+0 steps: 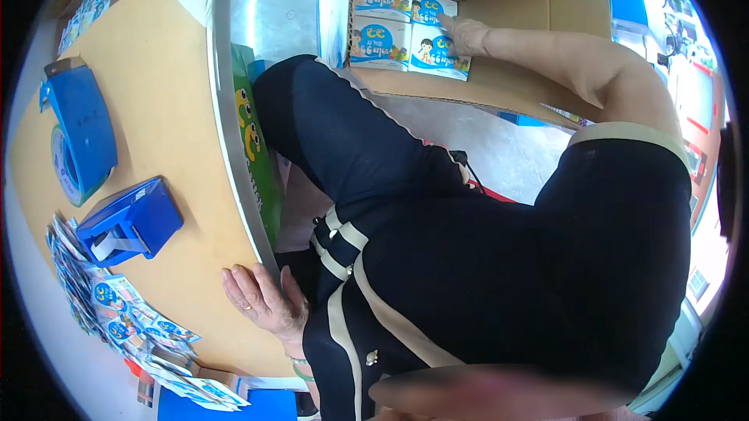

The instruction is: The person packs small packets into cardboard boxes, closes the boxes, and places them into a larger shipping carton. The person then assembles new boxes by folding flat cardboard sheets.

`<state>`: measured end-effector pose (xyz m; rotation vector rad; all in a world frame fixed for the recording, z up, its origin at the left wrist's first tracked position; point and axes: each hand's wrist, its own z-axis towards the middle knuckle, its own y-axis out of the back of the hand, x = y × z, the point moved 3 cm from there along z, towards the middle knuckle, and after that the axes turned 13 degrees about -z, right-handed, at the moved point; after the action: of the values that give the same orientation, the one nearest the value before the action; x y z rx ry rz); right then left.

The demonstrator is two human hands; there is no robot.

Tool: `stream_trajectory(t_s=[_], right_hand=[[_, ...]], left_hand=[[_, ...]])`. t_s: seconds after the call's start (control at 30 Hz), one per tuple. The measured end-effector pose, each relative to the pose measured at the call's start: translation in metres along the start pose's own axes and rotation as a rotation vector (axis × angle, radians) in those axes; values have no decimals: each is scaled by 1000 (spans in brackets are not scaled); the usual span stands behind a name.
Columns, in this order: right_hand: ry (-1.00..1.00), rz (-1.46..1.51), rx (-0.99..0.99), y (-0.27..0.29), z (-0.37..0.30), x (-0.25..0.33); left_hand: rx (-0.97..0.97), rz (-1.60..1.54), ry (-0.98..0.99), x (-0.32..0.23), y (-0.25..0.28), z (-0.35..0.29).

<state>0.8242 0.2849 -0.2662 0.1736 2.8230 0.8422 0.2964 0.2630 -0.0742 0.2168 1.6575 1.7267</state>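
Note:
Inside the open cardboard carton [530,11], small white-and-blue boxes with cartoon prints stand packed in two rows. My right hand [468,36] reaches in from the right. Its fingers press together at the upper edge of the near right small box [438,53]; part of the grip is hidden. Just behind it sits another small box [431,7], lower in the carton than its neighbours. My left hand [268,298] lies on the edge of the tan table [172,280], fingers stretched out and holding nothing. A ring shows on one finger.
On the table are a blue tape dispenser [133,222], a larger blue dispenser [82,128] with a tape roll, and a pile of printed sachets [125,316]. A green printed box [253,140] stands beside the table. My bent leg [343,128] lies between table and carton.

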Motion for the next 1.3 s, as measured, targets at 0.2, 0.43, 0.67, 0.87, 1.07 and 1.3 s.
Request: stream_trajectory(t_s=[0.2,0.43,0.67,0.87,1.07,1.3], right_hand=[[100,-93,73,0,47,42],[174,-14,-184,22,57,4],[206,473,-280,153,-8,4],[7,185,-522,247,-150,19],[364,-9,-776,271,-280,108],[633,264,-676,196,-310,245]], left_hand=[[46,42,171,-15,21,-9],[-193,-304,109,-6,25,-17],[-607,340,452,65,120,-101],[-578,459,1142,137,201,-234],[-522,605,1103,232,235,-289],[-379,452,1198,251,234,-288]])
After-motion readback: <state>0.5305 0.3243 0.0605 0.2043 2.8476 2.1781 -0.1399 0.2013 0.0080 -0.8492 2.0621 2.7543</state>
